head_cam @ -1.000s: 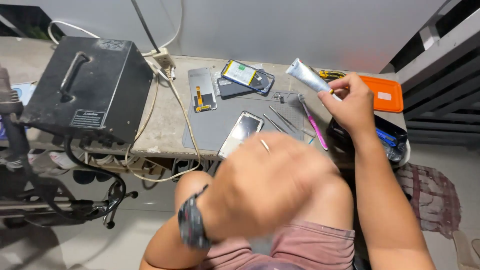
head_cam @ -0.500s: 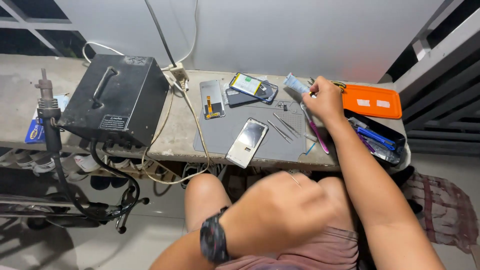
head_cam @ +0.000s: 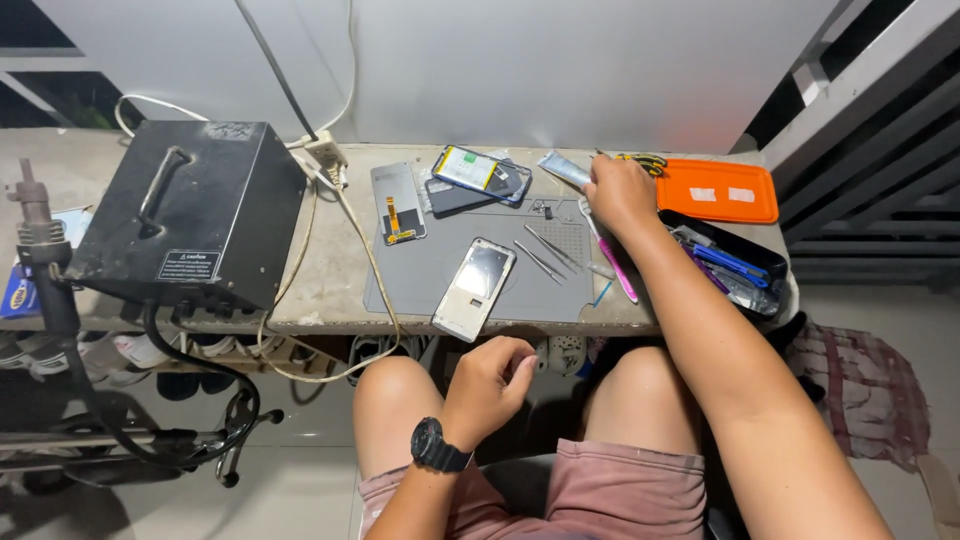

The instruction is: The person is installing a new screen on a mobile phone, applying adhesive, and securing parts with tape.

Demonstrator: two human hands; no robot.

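Phone frame (head_cam: 474, 289) on mat (head_cam: 420, 285)

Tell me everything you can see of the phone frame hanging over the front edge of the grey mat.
The phone frame is a slim rounded rectangle with a pale, whitish rim around a glossy, reflective middle. It lies flat and slightly tilted, its top leaning right, on the grey mat. Its lower end juts past the mat's and bench's front edge, above the person's knee. Nothing holds it: the left hand hovers below it, and the tweezers lie just to its right, apart from it.
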